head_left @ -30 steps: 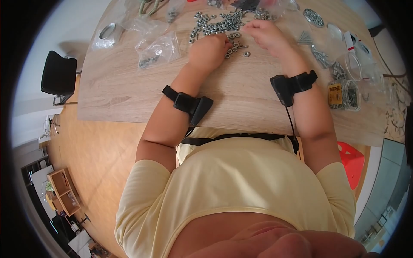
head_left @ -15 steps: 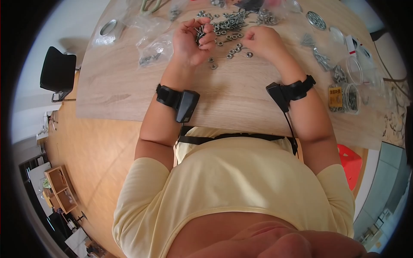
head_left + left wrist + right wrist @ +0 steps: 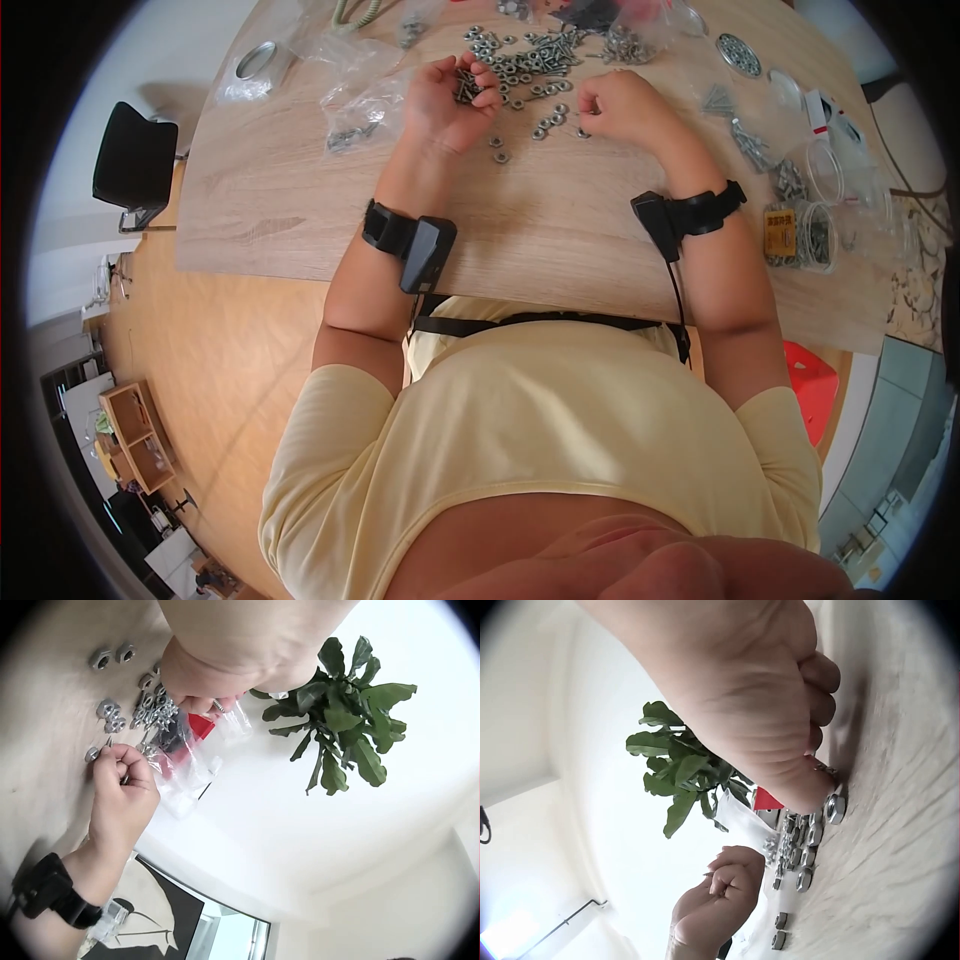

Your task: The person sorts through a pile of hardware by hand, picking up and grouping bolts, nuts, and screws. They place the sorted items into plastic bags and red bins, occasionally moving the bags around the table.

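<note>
My left hand (image 3: 445,108) is palm up, its curled fingers holding a bunch of screws (image 3: 466,88) left of the hardware pile. Curled fingers of my right hand (image 3: 628,108) pinch a small metal piece, whose thin screw tip (image 3: 109,741) shows in the left wrist view. Right below those fingertips a single hex nut (image 3: 835,808) lies on the table. Between the hands spreads a pile of screws and nuts (image 3: 545,55), with several loose nuts (image 3: 541,132) at its near side. Two more nuts (image 3: 498,150) lie beside the left wrist.
Clear plastic bags (image 3: 365,110) lie on the left of the wooden table (image 3: 560,220), near a round tin (image 3: 257,60). On the right are groups of screws (image 3: 748,145), a yellow-labelled jar (image 3: 780,232) and a round metal dish (image 3: 738,56).
My left hand has turned from palm down at the pile to palm up, drawing left with screws in it. The right hand has come nearer the body, down to the single nut.
</note>
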{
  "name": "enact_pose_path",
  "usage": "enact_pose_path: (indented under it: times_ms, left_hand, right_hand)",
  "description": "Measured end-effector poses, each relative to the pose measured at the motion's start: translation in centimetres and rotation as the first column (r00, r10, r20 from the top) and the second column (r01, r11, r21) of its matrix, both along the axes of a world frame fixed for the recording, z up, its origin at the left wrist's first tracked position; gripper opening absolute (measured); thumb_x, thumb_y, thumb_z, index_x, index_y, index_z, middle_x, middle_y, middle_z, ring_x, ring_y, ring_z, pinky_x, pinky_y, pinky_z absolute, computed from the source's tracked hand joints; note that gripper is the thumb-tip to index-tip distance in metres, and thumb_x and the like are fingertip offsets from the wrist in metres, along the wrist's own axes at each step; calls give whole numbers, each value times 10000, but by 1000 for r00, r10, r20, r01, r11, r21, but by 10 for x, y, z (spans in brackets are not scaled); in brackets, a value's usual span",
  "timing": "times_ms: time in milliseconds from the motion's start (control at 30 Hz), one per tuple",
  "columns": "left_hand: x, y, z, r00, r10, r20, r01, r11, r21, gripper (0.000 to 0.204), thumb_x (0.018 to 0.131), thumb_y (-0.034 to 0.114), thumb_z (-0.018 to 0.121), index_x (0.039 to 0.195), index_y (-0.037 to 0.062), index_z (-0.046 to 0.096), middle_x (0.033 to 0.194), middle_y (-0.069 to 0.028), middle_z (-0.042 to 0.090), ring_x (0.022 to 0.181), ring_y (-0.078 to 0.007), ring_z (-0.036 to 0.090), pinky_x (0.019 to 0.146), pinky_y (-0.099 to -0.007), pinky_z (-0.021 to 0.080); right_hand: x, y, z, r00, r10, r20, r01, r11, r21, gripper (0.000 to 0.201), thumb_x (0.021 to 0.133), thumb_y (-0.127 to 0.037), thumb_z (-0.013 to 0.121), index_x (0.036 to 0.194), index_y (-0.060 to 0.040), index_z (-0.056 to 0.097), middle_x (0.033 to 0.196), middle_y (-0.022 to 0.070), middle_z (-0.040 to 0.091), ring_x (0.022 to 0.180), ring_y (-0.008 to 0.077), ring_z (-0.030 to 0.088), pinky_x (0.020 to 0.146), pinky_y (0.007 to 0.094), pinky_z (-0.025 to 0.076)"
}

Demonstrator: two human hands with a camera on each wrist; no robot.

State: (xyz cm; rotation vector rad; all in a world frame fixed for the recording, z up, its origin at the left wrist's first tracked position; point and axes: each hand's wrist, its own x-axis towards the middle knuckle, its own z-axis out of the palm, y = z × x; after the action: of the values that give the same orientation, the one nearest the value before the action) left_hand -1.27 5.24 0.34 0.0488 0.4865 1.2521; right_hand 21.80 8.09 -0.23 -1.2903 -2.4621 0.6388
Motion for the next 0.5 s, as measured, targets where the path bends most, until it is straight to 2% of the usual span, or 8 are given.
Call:
enact_pose_path:
  times_ms: [167, 200, 233, 267, 300, 333, 433, 500]
  left_hand:
    - [1, 0, -13, 985, -151, 85, 142, 985, 99, 184, 917, 188, 355, 852, 40, 443, 760, -58, 426, 682, -156, 407, 520, -253, 320]
    - [4, -1, -13, 989, -129, 78, 124, 990, 73, 190, 920, 195, 355, 848, 42, 441, 758, -55, 425, 676, -155, 410, 518, -254, 323]
    - [6, -2, -14, 989, -122, 80, 116, 990, 75, 190, 920, 195, 355, 848, 42, 441, 758, -55, 425, 676, -155, 410, 518, -254, 323]
    - [6, -3, -14, 984, -97, 149, 89, 994, 61, 193, 923, 200, 354, 843, 47, 441, 752, -48, 429, 662, -153, 409, 519, -254, 329]
    - [8, -3, -12, 974, -74, 216, 65, 997, 49, 196, 925, 204, 353, 837, 52, 440, 745, -42, 433, 647, -152, 408, 520, -255, 335]
    - [12, -3, -9, 974, -71, 215, 59, 996, 60, 196, 925, 204, 353, 837, 52, 440, 745, -42, 433, 647, -152, 408, 520, -255, 335]
    - [32, -12, 11, 983, 162, 82, -160, 987, -34, 203, 929, 207, 352, 821, 61, 443, 726, -32, 449, 634, -154, 421, 525, -260, 351]
    - [43, -14, 24, 948, 292, -126, -279, 954, 112, 193, 926, 200, 356, 807, 77, 444, 701, -34, 465, 630, -160, 438, 534, -268, 371]
  right_hand:
    - [-2, 1, -5, 997, 67, -44, -65, 997, 39, 153, 681, -109, 664, 802, -27, 619, 577, 65, 555, 516, 173, 502, 494, 293, 395]
    - [-4, -2, -1, 908, -103, -406, -30, 951, -308, 147, 704, -144, 638, 804, -40, 610, 592, 45, 551, 524, 175, 498, 470, 290, 379]
    - [-6, -4, 2, 690, -367, -624, -129, 786, -605, 149, 726, -179, 612, 805, -53, 601, 607, 25, 546, 533, 177, 493, 446, 286, 363]
    - [-10, -1, 1, 696, -357, -624, -137, 786, -602, 149, 726, -179, 612, 805, -53, 601, 607, 25, 546, 533, 177, 493, 446, 286, 363]
    - [-12, 3, -3, 453, -418, -787, -535, 579, -616, 150, 763, -189, 563, 830, -56, 578, 639, 11, 532, 522, 154, 452, 431, 262, 324]
    - [-15, 7, -5, 189, -548, -815, -847, 328, -418, 157, 799, -199, 513, 855, -58, 556, 671, -2, 518, 511, 131, 411, 417, 237, 286]
    - [-44, -12, -5, 183, -685, -705, -751, 366, -550, 187, 837, -227, 455, 850, -57, 531, 753, 29, 542, 521, 136, 411, 410, 243, 292]
    - [-62, -16, -6, 212, -707, -674, -703, 369, -608, 196, 852, -231, 451, 836, -55, 537, 773, 40, 544, 590, 138, 465, 479, 246, 366]
